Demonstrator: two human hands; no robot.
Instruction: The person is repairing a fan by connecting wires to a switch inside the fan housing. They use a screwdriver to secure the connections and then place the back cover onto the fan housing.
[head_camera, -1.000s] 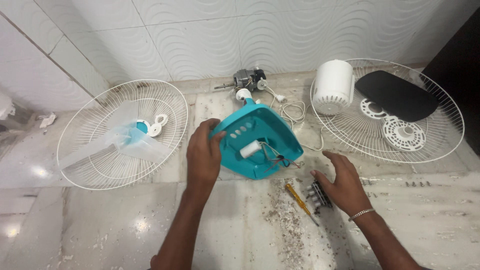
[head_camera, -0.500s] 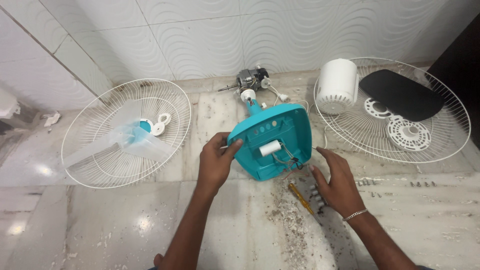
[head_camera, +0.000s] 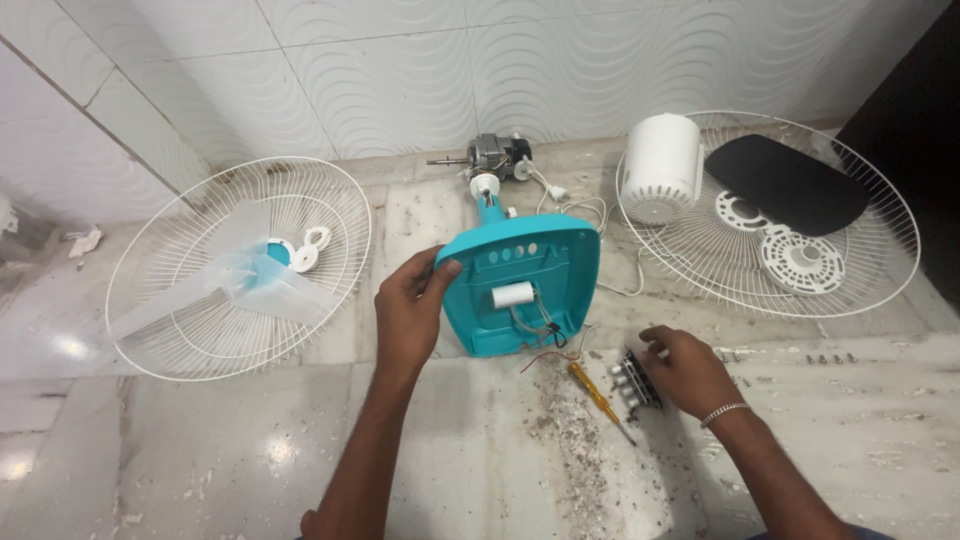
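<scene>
Gripping the rim of a teal fan base housing (head_camera: 520, 285) with fingers curled, the left hand (head_camera: 412, 310) tilts it open-side up on the marble floor (head_camera: 200, 450), while the right hand (head_camera: 685, 368) rests loosely curled on a black switch block (head_camera: 638, 380) beside a yellow screwdriver (head_camera: 598, 398). Judging by the loose wires, disassembly is under way, and freeing the switch looks to call for care. White fan grilles (head_camera: 235, 268), a motor (head_camera: 497, 155) and tiled wall (head_camera: 400, 70) surround the dusty work area.

A teal fan base housing (head_camera: 520, 285) lies open side up on the marble floor, a white cylindrical capacitor and loose wires inside, its neck pointing to twelve o'clock. At its four o'clock lies a small black switch block (head_camera: 638, 380) with white buttons.
</scene>
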